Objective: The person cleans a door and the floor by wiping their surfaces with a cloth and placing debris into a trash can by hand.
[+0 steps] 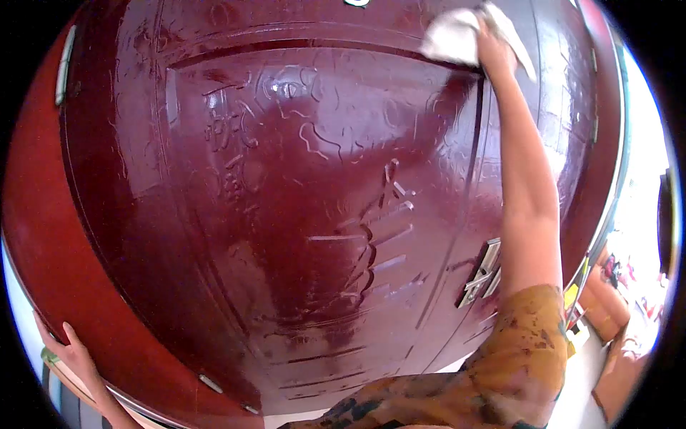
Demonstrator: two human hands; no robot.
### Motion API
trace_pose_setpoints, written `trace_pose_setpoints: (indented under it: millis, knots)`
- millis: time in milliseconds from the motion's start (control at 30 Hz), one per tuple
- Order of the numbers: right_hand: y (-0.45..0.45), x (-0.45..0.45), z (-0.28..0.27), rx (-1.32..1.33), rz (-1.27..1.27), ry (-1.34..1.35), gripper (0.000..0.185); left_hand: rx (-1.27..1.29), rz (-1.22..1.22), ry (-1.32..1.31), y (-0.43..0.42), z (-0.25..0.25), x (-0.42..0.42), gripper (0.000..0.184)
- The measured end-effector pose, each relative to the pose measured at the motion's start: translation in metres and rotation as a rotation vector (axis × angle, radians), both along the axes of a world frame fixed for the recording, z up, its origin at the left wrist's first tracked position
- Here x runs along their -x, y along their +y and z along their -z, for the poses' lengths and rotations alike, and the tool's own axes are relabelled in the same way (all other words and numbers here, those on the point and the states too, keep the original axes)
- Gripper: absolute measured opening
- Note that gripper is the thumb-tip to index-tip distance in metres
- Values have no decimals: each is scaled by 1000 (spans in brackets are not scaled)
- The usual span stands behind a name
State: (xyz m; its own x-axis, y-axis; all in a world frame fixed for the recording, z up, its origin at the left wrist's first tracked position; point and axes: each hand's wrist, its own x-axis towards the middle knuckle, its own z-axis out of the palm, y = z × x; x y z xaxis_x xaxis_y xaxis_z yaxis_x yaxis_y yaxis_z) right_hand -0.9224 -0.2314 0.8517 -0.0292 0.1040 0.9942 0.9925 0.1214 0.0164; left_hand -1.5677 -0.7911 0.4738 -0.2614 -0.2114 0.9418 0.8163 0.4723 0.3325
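Observation:
A large glossy dark-red door point(271, 179) with raised relief carving fills most of the view. High at its upper right, my right hand point(496, 53) is closed on a white cloth point(451, 37), which touches the panel's top corner and looks slightly blurred. My right arm stretches up across the door's right side. At lower left, my left hand point(71, 355) rests by the outer edge of the red door frame point(93, 286), thumb and fingers apart. A small green patch shows beside it, too little to name.
A metal handle plate point(480, 275) is on the door's right part, near my upper arm. Hinges point(66, 64) sit along the left frame. Brown furniture point(607, 307) and several cluttered items stand in the bright area at right, above a pale floor point(582, 379).

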Motion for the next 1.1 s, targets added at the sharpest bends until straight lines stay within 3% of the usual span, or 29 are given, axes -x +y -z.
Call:
trace_pose_setpoints:
  millis: [67,100,167,200,233,300,367,400,433,500,533,567,600,633,700,733,767,800,867,933,1000,1067,1100]
  knots:
    - [4,-23,50,-150,-331,384,64,-9,32,-2,3,-5,-7,56]
    - [-8,-12,74,-284,-351,388,65,-9,62,-8,4,-7,-13,56]
    - [-24,13,86,-83,-256,456,60,7,35,-16,3,-7,-11,56]
    - [-32,37,91,-183,-176,442,56,23,12,-11,1,-8,-11,56]
    - [-31,65,94,-212,-292,448,58,35,-11,-10,2,-9,-17,56]
    - [-69,139,93,-279,-411,398,58,46,-2,5,3,-11,-24,58]
    - [-114,215,93,-175,-397,121,43,39,8,-8,4,-13,-30,59]
    - [-151,251,90,-49,-210,-127,32,52,-5,5,3,-13,-30,59]
    - [-177,291,92,100,-478,47,33,61,-15,20,3,-14,-30,59]
    - [-218,346,104,42,-842,-39,45,76,-39,20,-1,-15,-31,60]
    - [-210,385,114,-307,-871,-24,41,78,-54,11,-1,-14,-33,60]
    - [-217,405,126,-393,-813,-181,45,79,-67,10,1,-17,-34,60]
    - [-253,385,143,-175,-728,-453,53,77,-67,31,1,-18,-32,60]
    - [-242,378,162,-462,-707,-457,55,79,-71,52,-1,-16,-27,60]
    - [-216,333,176,-248,-774,-456,56,75,-72,65,0,-17,-26,60]
    - [-213,300,174,60,-722,-412,56,69,-70,56,1,-16,-28,60]
    - [-187,271,181,-68,-759,-235,60,70,-71,47,1,-16,-29,59]
    - [-174,233,185,129,-736,-57,62,74,-66,51,1,-16,-30,59]
    - [-109,161,214,91,-434,288,71,72,-65,51,2,-15,-30,60]
    - [-71,85,243,30,-483,427,69,69,-48,47,2,-14,-28,61]
    - [-57,35,257,-88,-337,411,61,53,-26,46,4,-14,-27,62]
    - [-58,44,257,-98,-197,373,59,49,1,45,4,-16,-32,63]
    - [-51,62,251,-139,-278,412,58,57,-21,38,3,-14,-32,62]
